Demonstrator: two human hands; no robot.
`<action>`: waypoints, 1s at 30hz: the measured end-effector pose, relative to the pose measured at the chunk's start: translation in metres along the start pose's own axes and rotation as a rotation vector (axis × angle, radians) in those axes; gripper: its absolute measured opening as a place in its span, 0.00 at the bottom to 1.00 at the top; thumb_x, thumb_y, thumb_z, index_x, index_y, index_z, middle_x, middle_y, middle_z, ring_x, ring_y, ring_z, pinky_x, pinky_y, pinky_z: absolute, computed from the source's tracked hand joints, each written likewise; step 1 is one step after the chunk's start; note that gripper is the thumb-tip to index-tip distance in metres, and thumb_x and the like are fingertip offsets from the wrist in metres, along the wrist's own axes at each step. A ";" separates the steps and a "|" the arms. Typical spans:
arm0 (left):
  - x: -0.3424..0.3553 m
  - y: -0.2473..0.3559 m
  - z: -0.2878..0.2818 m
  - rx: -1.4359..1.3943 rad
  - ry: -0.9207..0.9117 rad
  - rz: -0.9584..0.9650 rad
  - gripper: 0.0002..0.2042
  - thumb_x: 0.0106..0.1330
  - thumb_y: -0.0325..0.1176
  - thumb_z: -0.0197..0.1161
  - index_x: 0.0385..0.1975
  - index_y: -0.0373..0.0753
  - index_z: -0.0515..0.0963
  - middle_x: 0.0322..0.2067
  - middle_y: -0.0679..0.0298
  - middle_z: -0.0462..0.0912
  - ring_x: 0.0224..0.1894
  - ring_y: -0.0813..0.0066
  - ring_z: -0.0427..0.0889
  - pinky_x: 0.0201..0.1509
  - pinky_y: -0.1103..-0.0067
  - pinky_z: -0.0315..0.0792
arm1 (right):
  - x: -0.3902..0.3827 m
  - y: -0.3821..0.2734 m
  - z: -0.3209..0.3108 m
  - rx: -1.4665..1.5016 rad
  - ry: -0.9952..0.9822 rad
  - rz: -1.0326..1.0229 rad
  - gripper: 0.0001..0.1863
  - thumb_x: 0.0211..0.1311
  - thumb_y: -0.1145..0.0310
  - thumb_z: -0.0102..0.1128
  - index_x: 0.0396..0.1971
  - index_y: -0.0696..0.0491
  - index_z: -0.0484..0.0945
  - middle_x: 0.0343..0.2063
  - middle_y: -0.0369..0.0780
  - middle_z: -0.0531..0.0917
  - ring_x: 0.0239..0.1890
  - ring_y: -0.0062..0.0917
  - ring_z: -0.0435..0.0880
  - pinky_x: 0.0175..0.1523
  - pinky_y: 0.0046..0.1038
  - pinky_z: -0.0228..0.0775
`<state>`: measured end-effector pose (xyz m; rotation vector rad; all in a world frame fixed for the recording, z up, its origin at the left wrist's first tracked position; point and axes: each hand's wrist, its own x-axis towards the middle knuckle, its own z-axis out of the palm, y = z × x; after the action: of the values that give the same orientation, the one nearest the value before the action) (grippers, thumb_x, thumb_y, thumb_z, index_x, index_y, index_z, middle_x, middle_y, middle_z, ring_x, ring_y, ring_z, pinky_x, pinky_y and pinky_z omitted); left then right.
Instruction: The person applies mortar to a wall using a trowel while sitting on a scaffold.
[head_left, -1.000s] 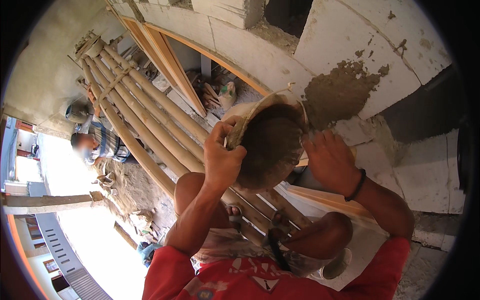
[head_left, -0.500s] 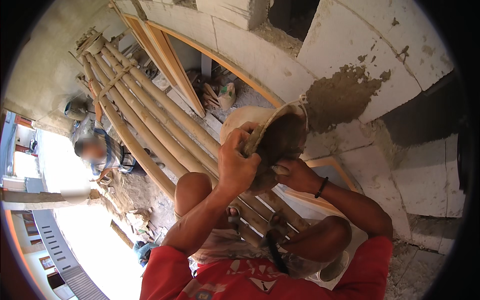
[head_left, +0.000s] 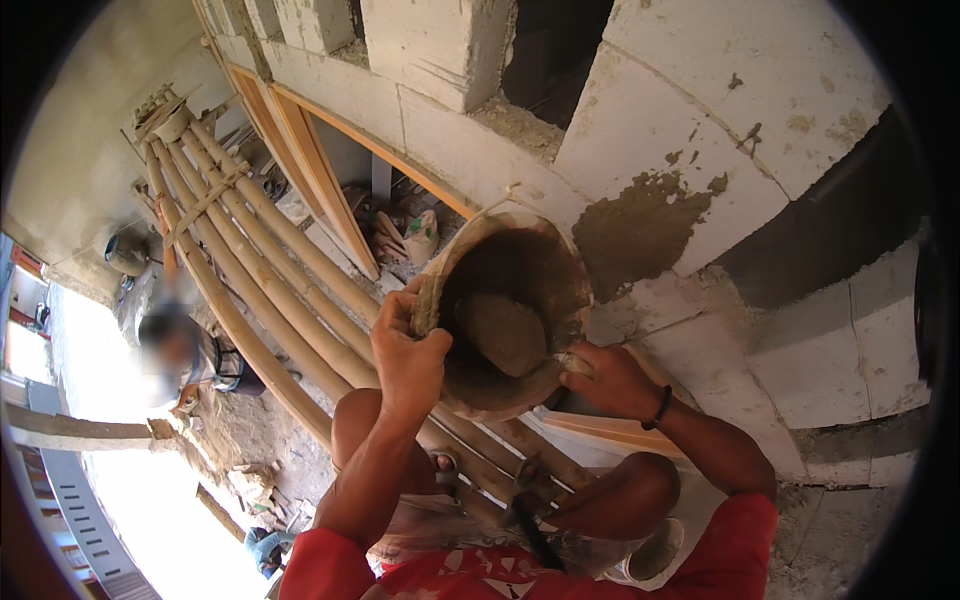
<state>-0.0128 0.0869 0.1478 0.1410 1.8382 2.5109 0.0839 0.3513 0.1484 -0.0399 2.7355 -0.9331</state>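
A mortar-smeared bucket [head_left: 474, 412] is tilted so that its round mouth faces me, with grey wet mortar [head_left: 505, 330] lying at its bottom. My left hand [head_left: 408, 345] is closed around the crusted left rim, thumb on the inner side. At the lower right rim, my right hand [head_left: 612, 380] is closed on a short, pale, mortar-smeared tool handle [head_left: 573, 364]; whatever the handle joins is not visible. To the right of the bucket, a dark patch of wet mortar [head_left: 645, 228] covers part of the white block wall [head_left: 700, 90].
Bamboo poles [head_left: 262, 245] lashed together form the platform under me. A second bucket [head_left: 655, 552] stands by my right knee. Wooden door frames [head_left: 318, 180] stand beyond. Down to the left, a person [head_left: 205, 360] bends near rubble. Dark openings [head_left: 555, 60] break the wall.
The bucket has tipped so its mouth turns toward me, showing the mortar inside. Both hands have moved with it, keeping their grips. My view has shifted, and the person below is bent lower.
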 end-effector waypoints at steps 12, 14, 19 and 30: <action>0.007 -0.001 -0.012 -0.012 0.096 0.012 0.14 0.47 0.13 0.52 0.34 0.35 0.70 0.37 0.62 0.80 0.38 0.78 0.78 0.48 0.82 0.72 | -0.066 -0.100 -0.153 -0.058 -0.064 -0.118 0.22 0.51 0.63 0.72 0.44 0.57 0.77 0.32 0.47 0.83 0.33 0.38 0.84 0.40 0.32 0.73; 0.008 -0.003 -0.016 -0.015 0.090 -0.005 0.14 0.47 0.13 0.53 0.34 0.34 0.69 0.37 0.62 0.79 0.38 0.79 0.77 0.47 0.83 0.71 | -0.080 -0.116 -0.173 -0.032 -0.065 -0.146 0.22 0.51 0.63 0.72 0.45 0.58 0.78 0.32 0.45 0.83 0.33 0.34 0.84 0.40 0.31 0.73; 0.010 -0.013 -0.027 -0.005 0.033 0.033 0.13 0.49 0.14 0.53 0.34 0.34 0.69 0.38 0.62 0.78 0.38 0.80 0.75 0.42 0.85 0.70 | -0.087 -0.109 -0.191 0.235 -0.022 0.188 0.21 0.59 0.61 0.68 0.48 0.60 0.79 0.31 0.36 0.81 0.29 0.18 0.80 0.34 0.25 0.73; 0.007 -0.005 -0.013 0.042 0.026 -0.027 0.13 0.47 0.13 0.54 0.33 0.34 0.68 0.46 0.57 0.78 0.43 0.77 0.75 0.51 0.82 0.70 | -0.110 -0.086 -0.210 0.070 0.361 0.322 0.22 0.63 0.63 0.63 0.54 0.57 0.74 0.30 0.32 0.75 0.22 0.13 0.72 0.26 0.18 0.68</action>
<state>-0.0208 0.0764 0.1391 0.0839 1.8899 2.4697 0.1346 0.4199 0.3861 0.6195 2.8953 -1.0201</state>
